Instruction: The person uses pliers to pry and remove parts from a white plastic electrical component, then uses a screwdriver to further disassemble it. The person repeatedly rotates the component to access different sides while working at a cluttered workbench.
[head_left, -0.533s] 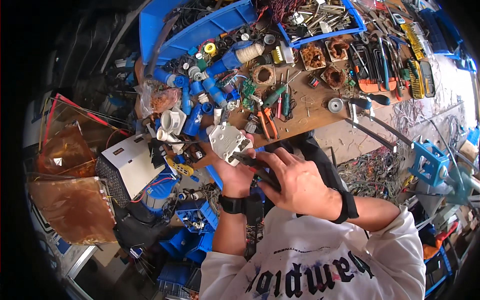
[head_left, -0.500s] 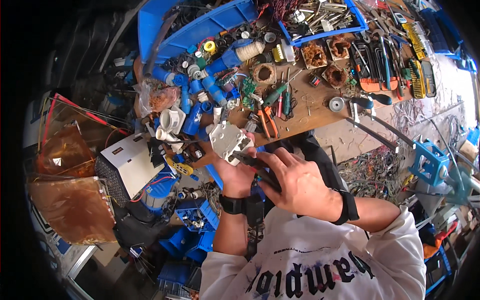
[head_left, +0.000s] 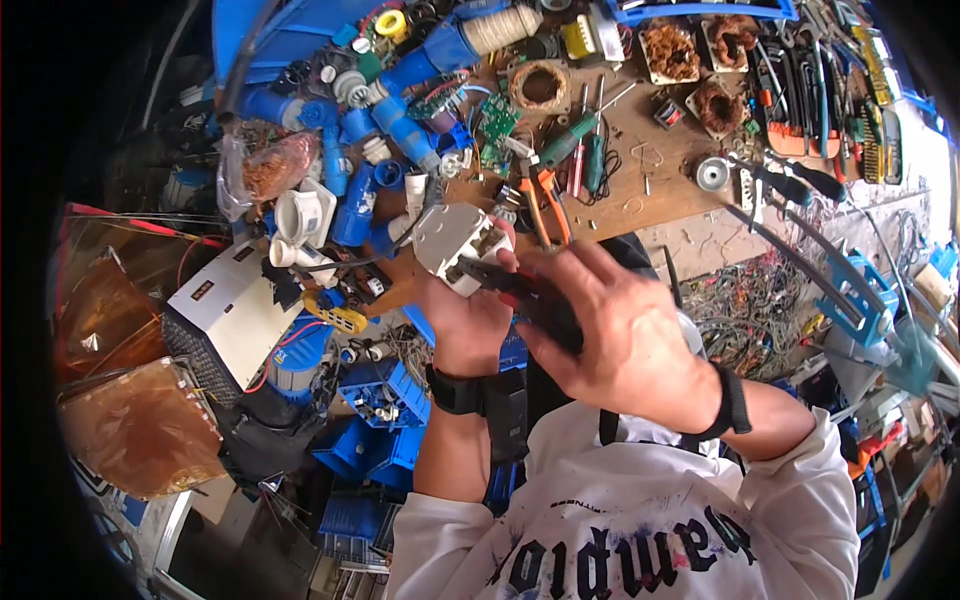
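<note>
My left hand (head_left: 468,328) is closed round a white plastic housing (head_left: 446,236), a rounded plate with raised walls and openings on its right side. Its fingers are partly hidden behind the part. In my right hand (head_left: 628,322) is a pair of pliers (head_left: 488,274) with dark jaws and a bit of red on the grips. The jaws touch the housing at its lower right, next to my left fingertips; exactly what they bite on is too small to tell. Most of the pliers' handles are covered by my right fingers.
Orange-handled pliers (head_left: 546,208) and a green screwdriver (head_left: 568,140) lie on the wooden bench (head_left: 660,205). Blue pipe fittings (head_left: 405,130) crowd its left side. A white box-shaped device (head_left: 225,300) and blue bins (head_left: 385,400) are at left; tangled wires (head_left: 755,310) cover the floor at right.
The view has shifted closer to the bench. The white housing has tilted, so its side walls show more. The pliers stay against its lower right.
</note>
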